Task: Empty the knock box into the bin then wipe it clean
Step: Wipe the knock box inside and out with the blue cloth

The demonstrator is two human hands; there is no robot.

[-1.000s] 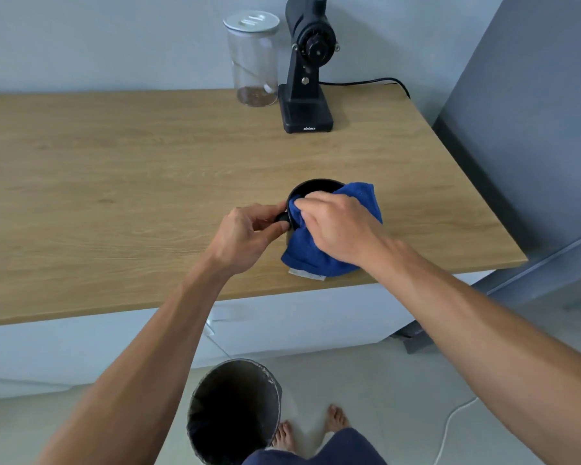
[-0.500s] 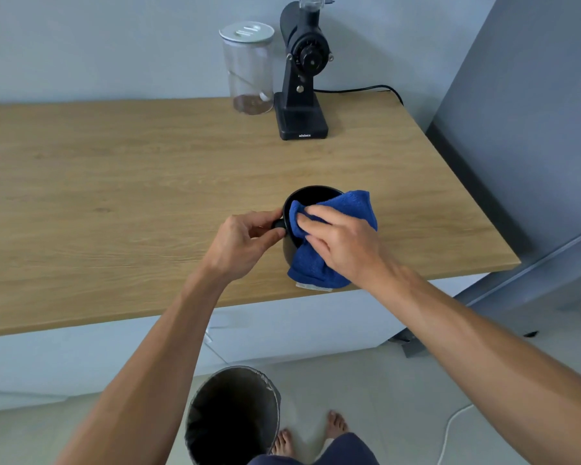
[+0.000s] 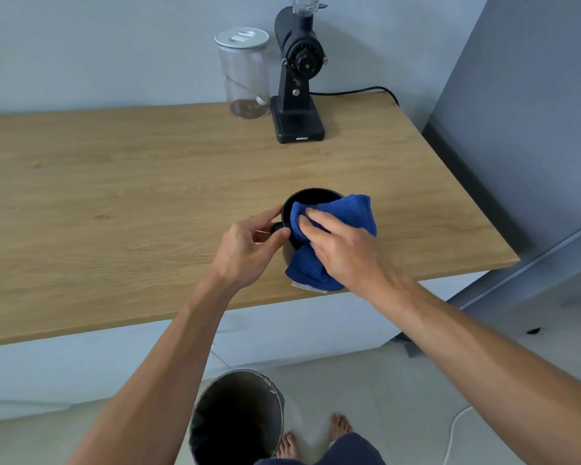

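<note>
Head cam: left hand [image 3: 249,250] grips black knock box [image 3: 311,198] near surface [image 3: 114,196] front edge; right hand [image 3: 342,250] presses blue cloth [image 3: 349,209] inside. Grinder [image 3: 299,78] base label unreadable; bin [image 3: 239,417] on floor below.

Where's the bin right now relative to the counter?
In the head view the bin stands open on the floor at bottom centre, in front of the wooden counter, below the left hand and beside the person's bare feet.
</note>
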